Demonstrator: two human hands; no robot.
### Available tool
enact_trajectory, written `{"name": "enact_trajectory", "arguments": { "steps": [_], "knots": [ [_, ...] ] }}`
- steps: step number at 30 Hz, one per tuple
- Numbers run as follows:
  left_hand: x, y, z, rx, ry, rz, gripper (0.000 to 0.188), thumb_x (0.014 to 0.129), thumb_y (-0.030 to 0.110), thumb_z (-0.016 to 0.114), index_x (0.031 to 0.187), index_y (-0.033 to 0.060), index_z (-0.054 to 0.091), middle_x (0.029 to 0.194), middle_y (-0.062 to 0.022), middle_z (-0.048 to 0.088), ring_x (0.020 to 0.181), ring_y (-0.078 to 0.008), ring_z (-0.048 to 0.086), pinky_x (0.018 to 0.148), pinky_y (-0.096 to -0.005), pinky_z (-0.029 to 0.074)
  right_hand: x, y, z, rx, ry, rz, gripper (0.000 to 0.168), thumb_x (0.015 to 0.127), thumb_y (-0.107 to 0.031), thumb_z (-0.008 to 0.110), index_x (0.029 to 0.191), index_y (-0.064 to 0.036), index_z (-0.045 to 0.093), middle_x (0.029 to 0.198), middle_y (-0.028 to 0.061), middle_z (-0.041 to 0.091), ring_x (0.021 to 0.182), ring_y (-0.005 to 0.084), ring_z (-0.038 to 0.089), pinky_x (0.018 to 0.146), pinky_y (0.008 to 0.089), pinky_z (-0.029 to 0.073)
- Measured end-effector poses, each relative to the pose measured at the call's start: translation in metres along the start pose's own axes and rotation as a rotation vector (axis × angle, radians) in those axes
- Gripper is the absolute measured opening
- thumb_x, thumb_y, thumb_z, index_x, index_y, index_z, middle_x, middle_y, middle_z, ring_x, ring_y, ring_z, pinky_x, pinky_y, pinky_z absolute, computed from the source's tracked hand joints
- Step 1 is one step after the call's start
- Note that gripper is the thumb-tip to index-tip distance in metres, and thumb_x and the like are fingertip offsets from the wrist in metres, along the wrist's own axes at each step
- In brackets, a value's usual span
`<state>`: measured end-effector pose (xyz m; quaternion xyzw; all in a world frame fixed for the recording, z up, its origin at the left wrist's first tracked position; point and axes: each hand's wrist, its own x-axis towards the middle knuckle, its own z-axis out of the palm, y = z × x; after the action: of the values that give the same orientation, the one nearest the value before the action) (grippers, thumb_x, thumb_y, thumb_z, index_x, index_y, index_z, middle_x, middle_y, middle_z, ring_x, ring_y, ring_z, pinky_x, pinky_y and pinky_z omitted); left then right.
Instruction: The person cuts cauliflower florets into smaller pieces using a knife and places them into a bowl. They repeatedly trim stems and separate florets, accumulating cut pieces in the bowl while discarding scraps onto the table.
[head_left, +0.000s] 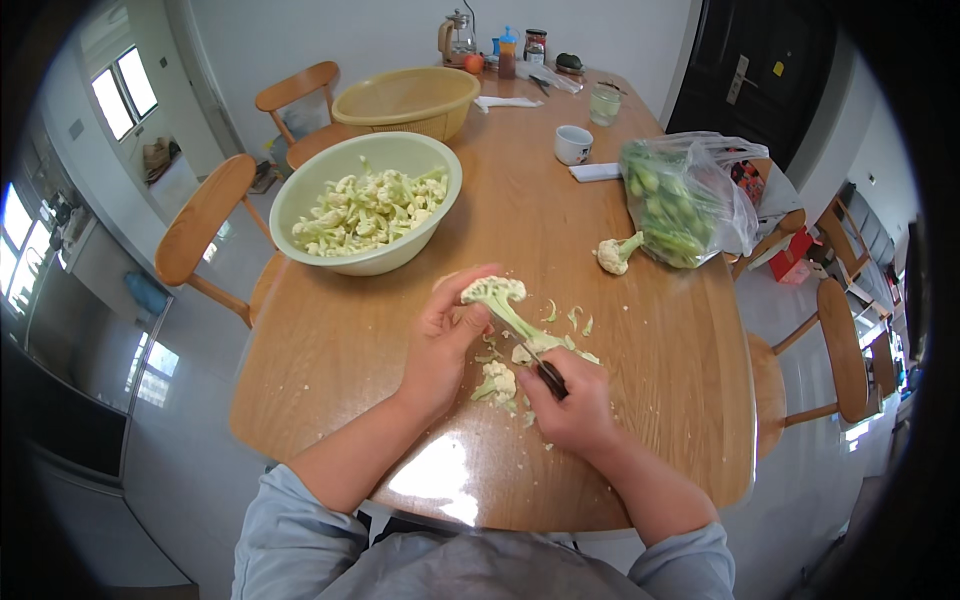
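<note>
My left hand (448, 334) holds a cauliflower floret (495, 292) by its head, its pale green stem pointing down to the right. In my right hand (574, 397) is a knife (551, 379) with a dark handle, its blade against or close beside the stem; the exact contact cannot be told. Another cauliflower piece (496, 382) lies on the wooden table (337, 390) between my hands, with trimmings scattered around it. More cauliflower shows just beyond my right hand, partly hidden by it. Farther right lies a separate floret (615, 256).
A pale green bowl (360, 261) of cauliflower pieces stands at the left, a yellow plastic basket (409, 116) behind it. At the right are a clear bag of green vegetables (671, 202) and a white cup (574, 145). A glass (604, 105) stands farther back.
</note>
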<state>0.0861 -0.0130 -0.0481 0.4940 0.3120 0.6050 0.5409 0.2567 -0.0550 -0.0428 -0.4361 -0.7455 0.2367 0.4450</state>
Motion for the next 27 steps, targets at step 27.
{"name": "enact_trajectory", "arguments": {
  "steps": [27],
  "knots": [
    [-0.016, -0.001, 0.019, 0.064, -0.119, 0.019, 0.022, 0.086, -0.001, 0.059, 0.108, -0.0005, 0.054, 0.111, -0.0102, 0.056, 0.103, -0.0185, 0.056, 0.090, -0.0307, 0.046, 0.008, 0.003, -0.005, 0.212, 0.097, 0.240, 0.029, 0.076, -0.022, 0.076, 0.090, 0.000, 0.064, 0.066, 0.0036, 0.057, 0.059, 0.0076, 0.049, 0.054, 0.0251, 0.041]
  ]
}}
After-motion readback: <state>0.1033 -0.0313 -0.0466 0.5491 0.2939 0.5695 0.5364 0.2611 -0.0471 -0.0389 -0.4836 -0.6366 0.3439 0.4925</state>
